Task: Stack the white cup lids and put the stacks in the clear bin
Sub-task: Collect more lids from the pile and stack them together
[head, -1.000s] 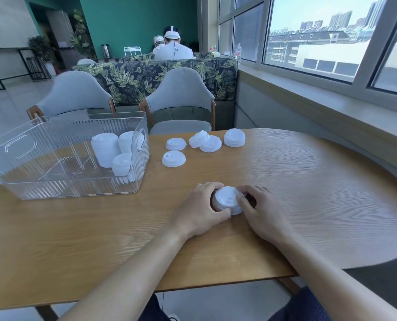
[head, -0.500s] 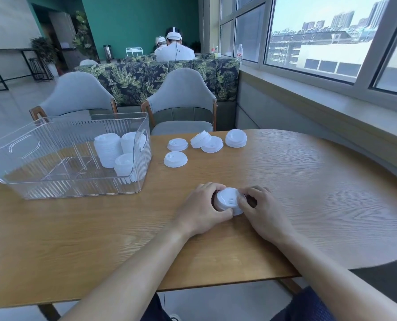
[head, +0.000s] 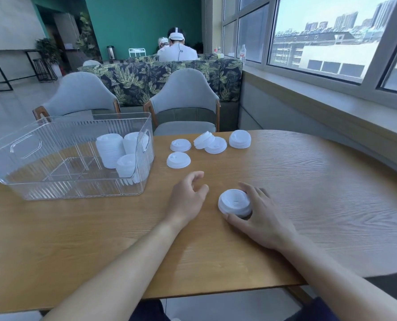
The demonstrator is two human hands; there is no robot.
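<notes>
Sitting on the surface (head: 308, 181), short lid stack (head: 235, 202) pinched in right hand (head: 260, 218) grip; left hand (head: 187, 198) loose, empty, nearer the clear bin (head: 31, 181) far-left.

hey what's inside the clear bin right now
Three stacks of white lids stand at the right end of the clear bin: two taller at the back, a shorter one in front. Clear dividers cross the floor. The ribbed walls blur the stacks, so the lids cannot be counted.
</notes>
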